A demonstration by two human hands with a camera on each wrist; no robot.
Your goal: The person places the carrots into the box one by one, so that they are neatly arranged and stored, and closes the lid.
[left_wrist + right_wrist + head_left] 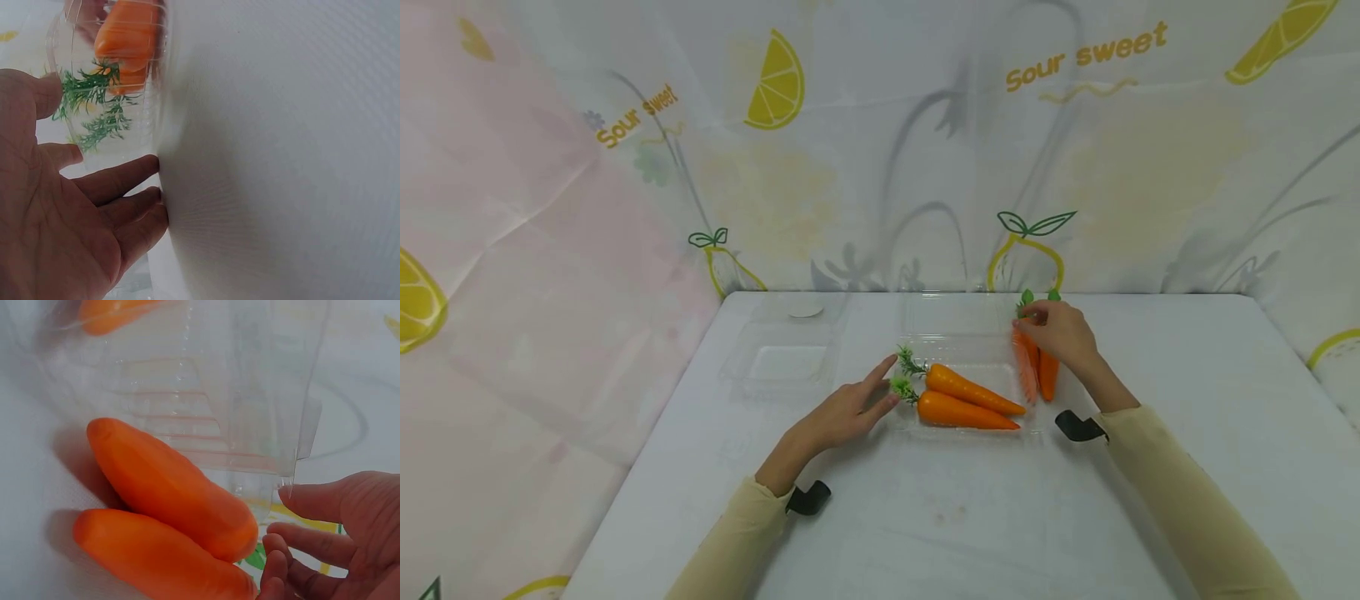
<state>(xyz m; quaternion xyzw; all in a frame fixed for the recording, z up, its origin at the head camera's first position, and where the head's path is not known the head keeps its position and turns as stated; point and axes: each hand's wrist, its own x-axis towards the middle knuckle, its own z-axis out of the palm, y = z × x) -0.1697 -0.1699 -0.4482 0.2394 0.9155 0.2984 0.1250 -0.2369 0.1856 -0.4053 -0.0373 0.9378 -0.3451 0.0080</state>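
Two orange carrots (964,411) with feathery green tops lie in a clear plastic box (925,432), whose lid (951,315) is folded back. My left hand (848,410) is at the box's left side, fingers spread, thumb near the green tops. In the left wrist view, that hand (69,200) has its palm turned toward the box. Outside the box's right wall lie two more carrots (1048,375), partly behind clear plastic. My right hand (1060,335) is over their leafy ends. In the right wrist view, its thumb touches the plastic corner, with the fingers apart below it.
A second clear plastic box (786,362) stands open at the left, a round white label (806,312) on its lid. The white table (940,517) ends at a fruit-printed cloth (880,167) behind. Black wrist pieces (809,498) stick out from both sleeves.
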